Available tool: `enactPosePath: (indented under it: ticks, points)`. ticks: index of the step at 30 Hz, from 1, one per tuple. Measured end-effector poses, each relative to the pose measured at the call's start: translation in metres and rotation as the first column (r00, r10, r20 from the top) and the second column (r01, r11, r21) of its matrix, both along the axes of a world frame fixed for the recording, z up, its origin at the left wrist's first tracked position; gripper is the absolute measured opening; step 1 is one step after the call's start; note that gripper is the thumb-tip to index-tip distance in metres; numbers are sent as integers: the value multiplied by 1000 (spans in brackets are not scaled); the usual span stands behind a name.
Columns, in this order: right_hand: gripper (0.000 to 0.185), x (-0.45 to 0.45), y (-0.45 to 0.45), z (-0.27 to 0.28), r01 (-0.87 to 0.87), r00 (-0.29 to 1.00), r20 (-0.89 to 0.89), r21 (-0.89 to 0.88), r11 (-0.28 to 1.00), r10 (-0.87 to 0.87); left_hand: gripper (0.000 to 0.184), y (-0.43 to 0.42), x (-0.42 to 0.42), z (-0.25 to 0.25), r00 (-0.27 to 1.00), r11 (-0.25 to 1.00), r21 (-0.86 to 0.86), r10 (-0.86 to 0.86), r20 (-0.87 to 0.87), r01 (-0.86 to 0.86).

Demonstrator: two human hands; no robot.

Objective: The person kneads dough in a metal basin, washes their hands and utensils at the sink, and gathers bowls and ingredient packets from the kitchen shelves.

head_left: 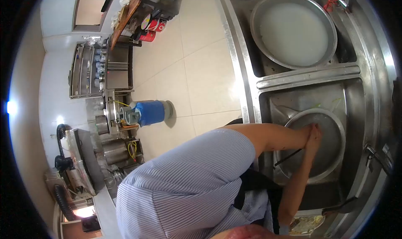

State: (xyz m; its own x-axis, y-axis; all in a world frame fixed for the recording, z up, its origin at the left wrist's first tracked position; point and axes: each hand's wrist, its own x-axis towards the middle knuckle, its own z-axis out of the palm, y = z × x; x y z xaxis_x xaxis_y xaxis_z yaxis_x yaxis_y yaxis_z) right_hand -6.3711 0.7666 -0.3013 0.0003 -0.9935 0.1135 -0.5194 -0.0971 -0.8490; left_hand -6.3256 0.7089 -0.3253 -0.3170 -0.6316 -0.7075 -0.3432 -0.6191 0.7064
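My left hand [315,132] and my right hand [311,144] meet and overlap over a round metal basin [342,132] in the nearer sink compartment. The fingers of both look closed together. From between the hands a thin dark rod [288,158] slants back toward the basin's near rim. Its other end is hidden by the hands, so its kind does not show. Greyish water [328,155] seems to fill the basin. Anything else between the fingers is too small to make out.
A larger metal basin of cloudy water [295,33] stands in the neighbouring compartment, beyond the steel divider [310,76]. A tap [377,157] juts from the sink's back edge. Food scraps [307,224] lie at the lower side. Behind me stand a blue gas cylinder [150,112] and red buckets [155,25].
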Motion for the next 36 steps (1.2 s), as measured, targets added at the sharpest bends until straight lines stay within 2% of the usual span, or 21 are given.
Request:
enactPosePath:
  ticks: [4, 8, 10, 11, 12, 13, 14, 15, 16, 17, 18, 19, 22, 23, 24, 25, 26, 29, 32, 35, 36]
  points:
    - [39, 7, -1, 0, -18, 962, -273, -69, 997, -2, 39, 1, 11, -1, 959, 942, -223, -209, 194, 250]
    - [34, -29, -34, -11, 325, 855, -428, 1, 946, -294, 37, -1, 27, 2, 919, 877, -325, -263, 295, 355]
    - [33, -48, -45, -48, 466, 833, -393, 116, 877, -391, 34, -10, 37, -11, 955, 946, -204, -210, 208, 252]
    - [33, -48, -38, -70, 453, 891, -130, 327, 829, -436, 33, -12, 38, -19, 981, 985, -60, -155, 120, 163]
    - [34, -36, -27, -86, 334, 730, 345, 573, 749, -590, 31, -15, 41, -22, 997, 992, 108, -65, 42, 60]
    - [36, -22, -23, -88, 125, 292, 644, 707, 696, -707, 30, -17, 46, -30, 999, 963, 267, 33, -12, -29]
    - [38, -10, -16, -88, -38, -2, 692, 721, 692, -722, 28, -15, 42, -35, 992, 919, 382, 118, -35, -95]
    - [31, 4, -31, -53, -59, -54, 601, 795, 603, -797, 27, -17, 47, -37, 978, 877, 454, 200, -52, -156]
    - [30, 17, -31, -11, 85, -32, 471, 880, 468, -881, 23, -18, 46, -19, 958, 849, 481, 280, -64, -216]
    - [29, 11, -26, -27, -38, -255, 640, 743, 669, -725, 20, -19, 43, 2, 931, 816, 509, 359, -73, -274]
    - [29, 11, -25, -36, -204, -671, 554, 501, 841, -493, 18, -19, 41, 25, 897, 778, 536, 435, -80, -329]
    - [29, 17, -26, -37, -185, -764, 469, 498, 847, -443, 27, -18, 39, 46, 867, 691, 624, 496, -41, -366]
    - [27, 22, -35, 10, 15, -460, 472, 851, 525, -752, 32, 7, 42, 46, 671, 599, 697, 706, -226, -394]
    - [23, 26, -23, -4, 165, -136, 569, 820, 548, -811, 38, 20, 47, 23, 661, 628, 715, 682, -314, -307]
    - [22, 25, -18, -12, 331, 286, 499, 750, 573, -818, 39, 24, 49, 14, 722, 662, 680, 632, -280, -316]
    - [21, 19, -8, -16, 447, 638, 273, 631, 635, -720, 41, 30, 48, 11, 776, 694, 644, 583, -240, -322]
    - [21, 12, 3, -15, 489, 844, -59, 488, 722, -532, 43, 36, 49, 7, 823, 723, 608, 535, -193, -327]
    - [21, -7, 35, -5, 300, 927, -353, 492, 817, -128, 45, 44, 52, -2, 948, 907, 294, 317, -1, -303]
    - [23, -23, 40, 21, 64, 883, -355, 740, 670, 308, 46, 36, 54, 17, 956, 933, 223, 293, -9, -283]
    - [22, -37, 9, 33, 314, 897, -432, 477, 821, -92, 46, 16, 61, 20, 980, 939, 282, 198, 32, -199]
    - [22, -37, 2, 6, 414, 867, -442, 381, 826, -231, 41, 13, 58, 20, 963, 908, 324, 268, 41, -266]
